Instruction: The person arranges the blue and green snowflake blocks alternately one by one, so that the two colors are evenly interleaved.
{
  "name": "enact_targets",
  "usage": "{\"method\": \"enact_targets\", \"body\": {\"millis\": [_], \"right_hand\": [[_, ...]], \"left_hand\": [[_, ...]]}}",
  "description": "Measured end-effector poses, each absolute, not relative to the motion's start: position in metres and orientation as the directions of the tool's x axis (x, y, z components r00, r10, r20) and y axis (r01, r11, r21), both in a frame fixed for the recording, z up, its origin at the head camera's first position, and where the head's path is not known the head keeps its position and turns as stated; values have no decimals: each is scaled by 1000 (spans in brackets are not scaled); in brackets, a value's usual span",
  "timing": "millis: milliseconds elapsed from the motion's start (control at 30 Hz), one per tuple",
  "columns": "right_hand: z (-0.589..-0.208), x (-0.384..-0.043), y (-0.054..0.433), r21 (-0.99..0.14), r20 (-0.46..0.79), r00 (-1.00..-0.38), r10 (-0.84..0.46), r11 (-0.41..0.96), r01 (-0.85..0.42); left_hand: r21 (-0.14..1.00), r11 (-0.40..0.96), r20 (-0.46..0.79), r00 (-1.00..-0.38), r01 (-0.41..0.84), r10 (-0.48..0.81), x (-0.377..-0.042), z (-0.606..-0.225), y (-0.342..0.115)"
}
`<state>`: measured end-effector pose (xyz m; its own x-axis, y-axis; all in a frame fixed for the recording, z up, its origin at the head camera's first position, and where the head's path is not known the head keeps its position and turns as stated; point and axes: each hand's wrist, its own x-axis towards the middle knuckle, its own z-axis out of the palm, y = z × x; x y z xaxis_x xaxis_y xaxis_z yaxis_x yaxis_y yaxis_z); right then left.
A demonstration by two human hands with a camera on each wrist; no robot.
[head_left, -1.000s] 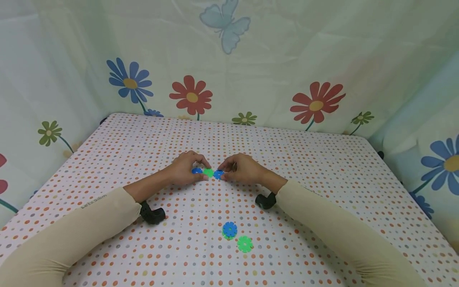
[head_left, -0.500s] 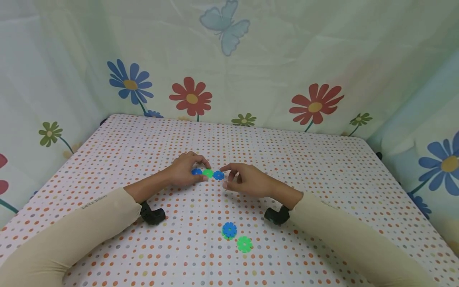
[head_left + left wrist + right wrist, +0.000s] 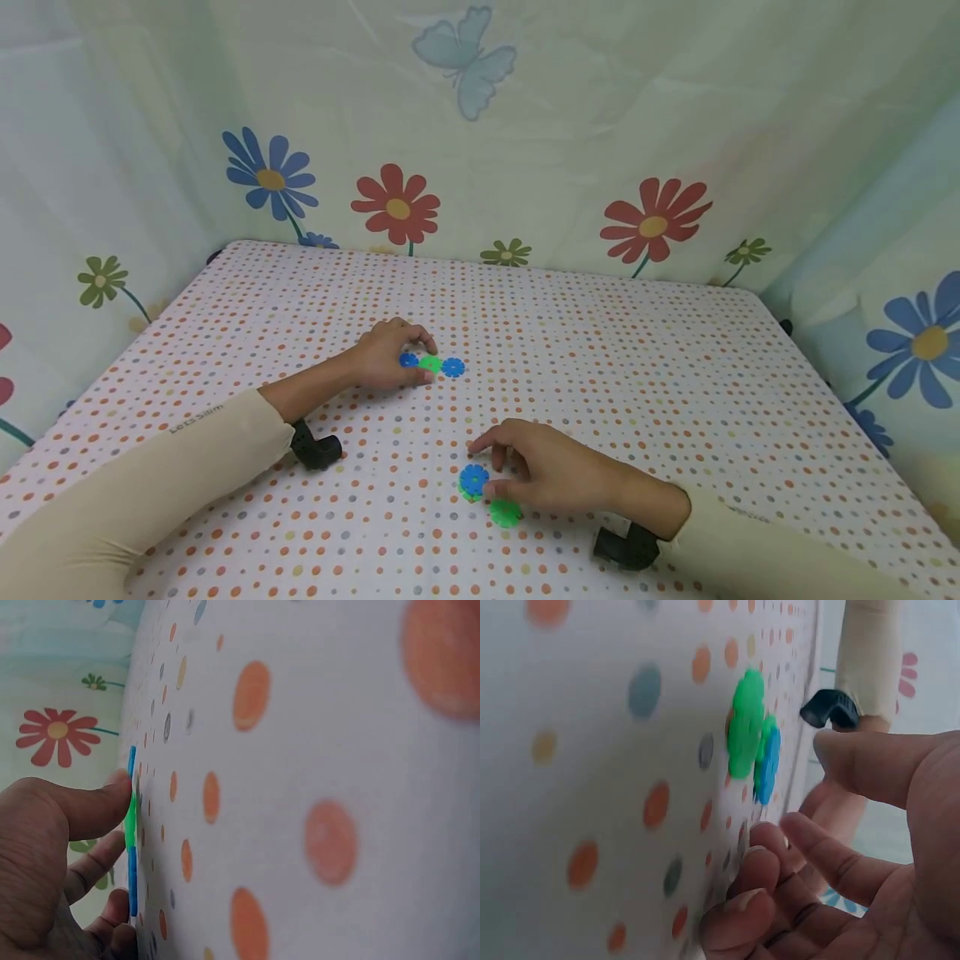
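A row of three flat notched plastic discs lies on the table: a left blue disc [image 3: 408, 360], a green disc [image 3: 431, 364] in the middle and a right blue disc [image 3: 453, 367]. My left hand [image 3: 388, 354] holds the row by the green disc between thumb and index finger. Nearer me, another blue disc [image 3: 473, 479] lies on top of a green one, which shows only at its edge. Beside them is a loose green disc [image 3: 506, 513], partly under my right hand [image 3: 558, 468]. This hand hovers over these discs with its thumb and fingers spread apart, gripping nothing.
The table [image 3: 600, 358] has a white cloth with coloured dots. A curtain [image 3: 555, 125] printed with flowers and a butterfly hangs behind it and at both sides. Black camera mounts sit on my left wrist [image 3: 317, 448] and right wrist [image 3: 628, 547].
My right hand has let go of the right blue disc in the row and moved back towards me, over the loose discs. My left hand stays at the row.
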<state>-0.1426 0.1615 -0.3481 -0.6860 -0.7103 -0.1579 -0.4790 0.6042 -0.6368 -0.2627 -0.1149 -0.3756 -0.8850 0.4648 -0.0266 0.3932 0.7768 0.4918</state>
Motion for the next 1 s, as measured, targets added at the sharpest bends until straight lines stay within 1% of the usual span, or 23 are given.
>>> {"method": "enact_targets", "body": {"millis": [100, 233, 433, 733, 1000], "right_hand": [[-351, -139, 159, -610, -171, -681, -712, 619, -495], [-352, -137, 156, -558, -179, -691, -701, 650, -515], [-354, -136, 152, -514, -133, -697, -705, 650, -559], [-357, -136, 150, -503, -118, -683, -721, 637, -585], [-358, -136, 152, -501, -108, -688, -718, 637, -586]], "left_hand": [[497, 772, -32, -881, 396, 472, -262, -375, -114], [504, 771, -30, -884, 390, 466, -262, -375, -113], [507, 760, -5, -880, 407, 475, -263, -374, -108], [527, 744, -7, -873, 411, 487, -265, -373, -96], [520, 714, 45, -850, 468, 525, -264, -372, -94]]}}
